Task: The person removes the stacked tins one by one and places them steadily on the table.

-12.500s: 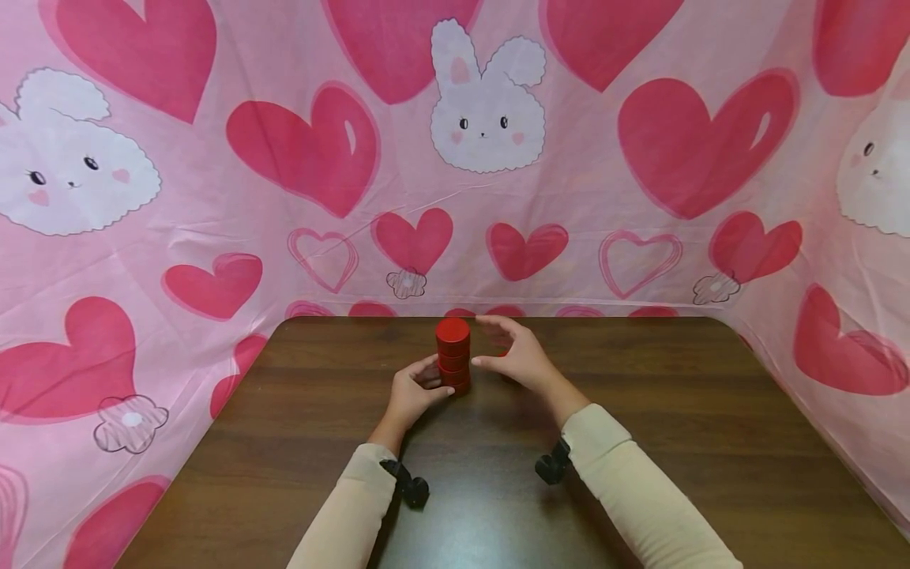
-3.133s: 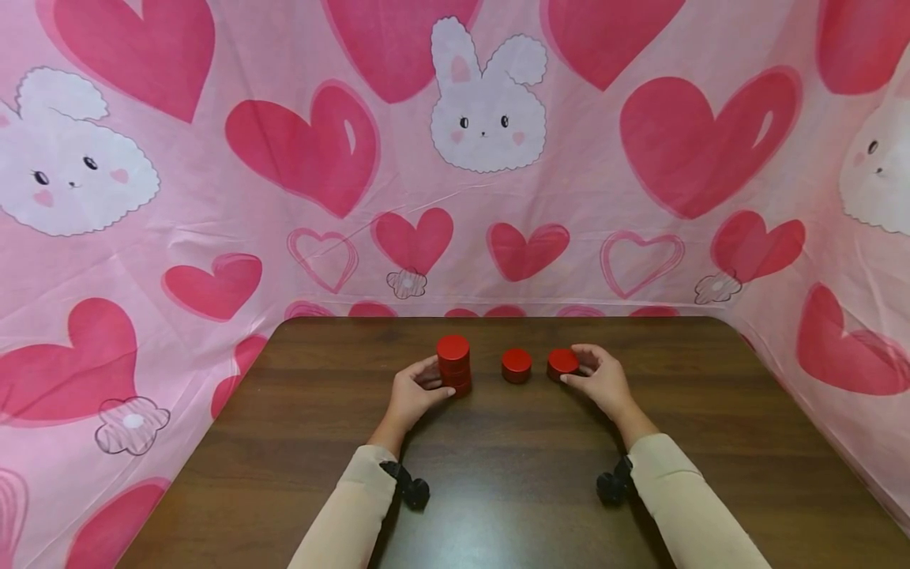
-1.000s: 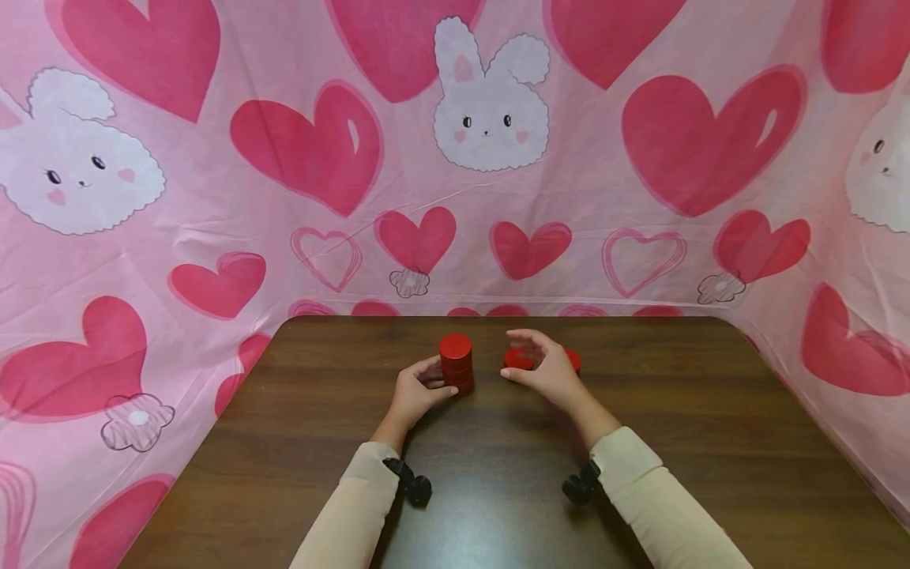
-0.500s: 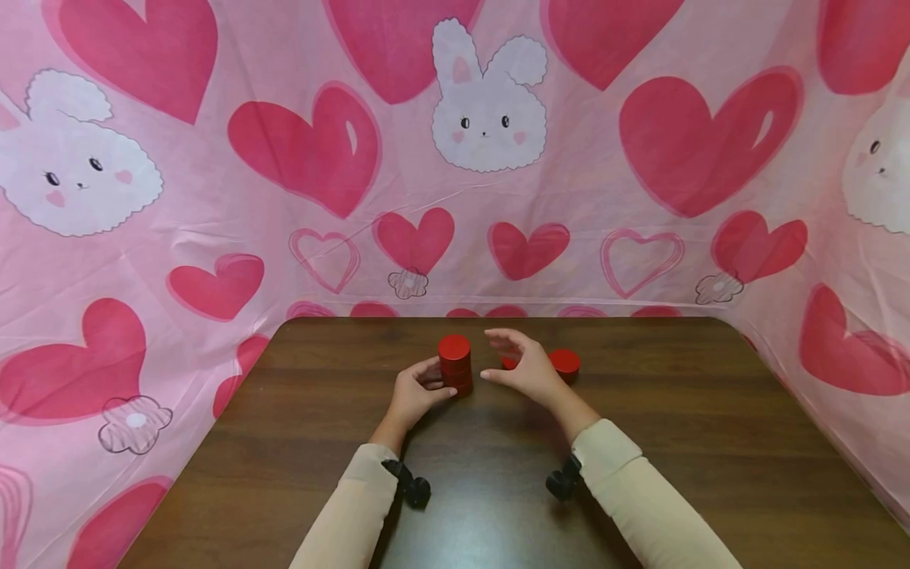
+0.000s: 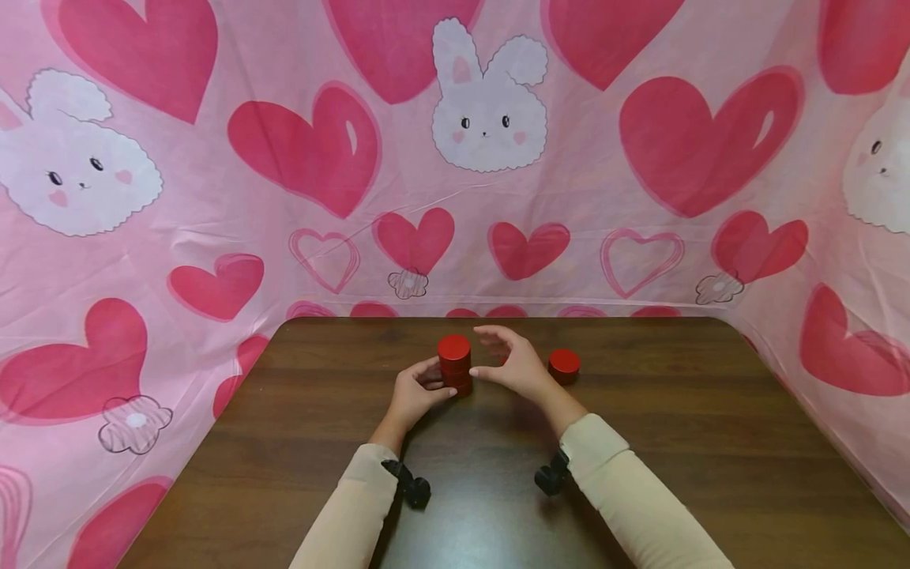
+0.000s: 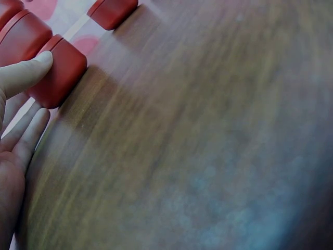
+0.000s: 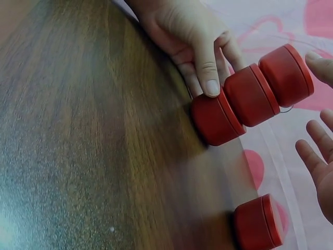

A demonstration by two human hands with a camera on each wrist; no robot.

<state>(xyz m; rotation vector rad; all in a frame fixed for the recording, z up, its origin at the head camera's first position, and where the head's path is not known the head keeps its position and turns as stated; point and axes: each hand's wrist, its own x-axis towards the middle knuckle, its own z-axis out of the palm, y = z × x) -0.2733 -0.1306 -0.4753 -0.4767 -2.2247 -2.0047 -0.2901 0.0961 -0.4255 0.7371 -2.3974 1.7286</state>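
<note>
Three small red lidded tins form a stack (image 5: 455,363) near the back of the table. My left hand (image 5: 415,397) grips the bottom tin (image 7: 216,117), thumb on the near side and fingers behind. In the right wrist view the middle tin (image 7: 251,95) and top tin (image 7: 286,75) sit slightly offset from one another. My right hand (image 5: 520,370) is just right of the stack with fingers and thumb spread. Its thumb tip comes close to the top tin in the right wrist view, and nothing is in its grasp.
A single red tin (image 5: 564,366) stands on the wooden table (image 5: 469,474), right of my right hand. Another tin is mostly hidden behind that hand. A pink cloth backdrop (image 5: 469,190) with hearts and rabbits rises behind the table edge.
My right hand set a tin down at the far right, released it, then moved left to the stack. The stack is shorter than at first. My left hand has kept its hold.
</note>
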